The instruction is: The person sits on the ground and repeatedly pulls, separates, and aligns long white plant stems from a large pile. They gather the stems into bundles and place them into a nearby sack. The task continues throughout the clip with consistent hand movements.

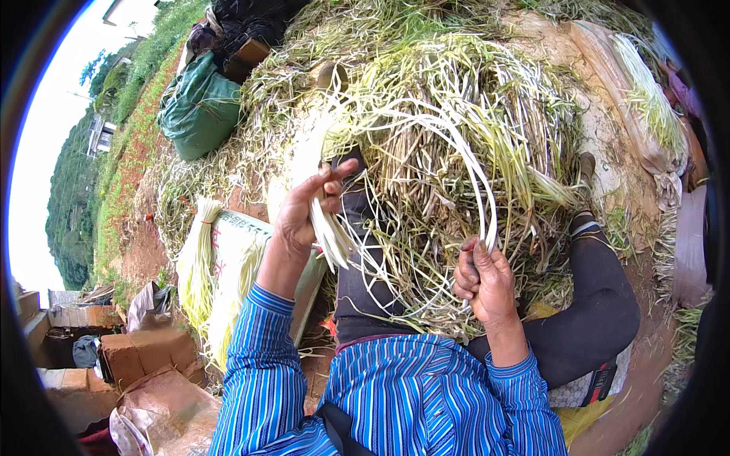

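Note:
My left hand (301, 208) grips a small bunch of pale, slender plant stems (331, 236), their cut-looking ends hanging below the palm. Its index finger points away to the right. Over to the right, my right hand (485, 279) pinches a few long white stems (470, 162) between thumb and fingers. These arc up and leftward over a big heap of stalks (422, 165), where their far ends mix with other pale strands. The heap lies between my legs, with brown stalks in its middle and yellow-green ones on top. Loose strands droop between the two hands.
Tied bundles of pale stems (199, 251) rest on a printed white sack (242, 225) at left. Beyond stands a green sack (199, 108) near black bags (251, 28). Bricks (148, 350) lie lower left. Another stem bundle (650, 97) sits on a sack at right, beside a partly visible person.

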`<state>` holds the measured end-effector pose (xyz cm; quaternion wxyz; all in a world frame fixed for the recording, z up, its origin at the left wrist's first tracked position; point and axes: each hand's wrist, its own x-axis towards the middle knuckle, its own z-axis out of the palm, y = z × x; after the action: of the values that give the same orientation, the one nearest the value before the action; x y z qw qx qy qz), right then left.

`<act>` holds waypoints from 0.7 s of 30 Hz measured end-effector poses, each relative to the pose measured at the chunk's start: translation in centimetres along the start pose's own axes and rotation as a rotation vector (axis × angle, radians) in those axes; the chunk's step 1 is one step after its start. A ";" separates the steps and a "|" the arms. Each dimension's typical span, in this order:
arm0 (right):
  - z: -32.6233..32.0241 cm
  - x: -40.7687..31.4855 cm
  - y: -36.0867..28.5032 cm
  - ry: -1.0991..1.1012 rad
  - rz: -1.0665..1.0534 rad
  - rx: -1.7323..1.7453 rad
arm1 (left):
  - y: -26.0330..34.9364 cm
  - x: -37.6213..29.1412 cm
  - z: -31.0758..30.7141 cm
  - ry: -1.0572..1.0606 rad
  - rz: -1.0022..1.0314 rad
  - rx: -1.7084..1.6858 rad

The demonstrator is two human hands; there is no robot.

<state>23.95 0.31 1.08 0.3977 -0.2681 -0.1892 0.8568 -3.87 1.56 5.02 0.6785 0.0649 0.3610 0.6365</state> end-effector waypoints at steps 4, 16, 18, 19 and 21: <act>-0.1 -1.2 0.7 0.007 -0.058 -0.258 | -7.1 -5.1 -1.9 -0.112 -0.095 -0.236; 1.3 -1.4 6.8 -0.173 -0.089 -0.884 | -12.5 -7.5 -4.0 0.027 -0.136 -0.018; 1.0 -1.2 7.5 -0.164 -0.110 -0.940 | -13.0 -7.4 -4.0 0.041 -0.106 0.036; 0.7 -1.2 7.8 -0.157 -0.061 -0.888 | -13.0 -7.4 -4.1 0.058 -0.109 0.036; 0.2 -0.9 8.4 -0.157 -0.020 -0.812 | -13.1 -7.3 -4.0 0.035 -0.095 0.032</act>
<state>19.47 -5.54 -2.96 0.2526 -0.3353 -0.5442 0.7264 5.05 -8.98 -2.14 0.7004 0.0473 0.3858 0.5986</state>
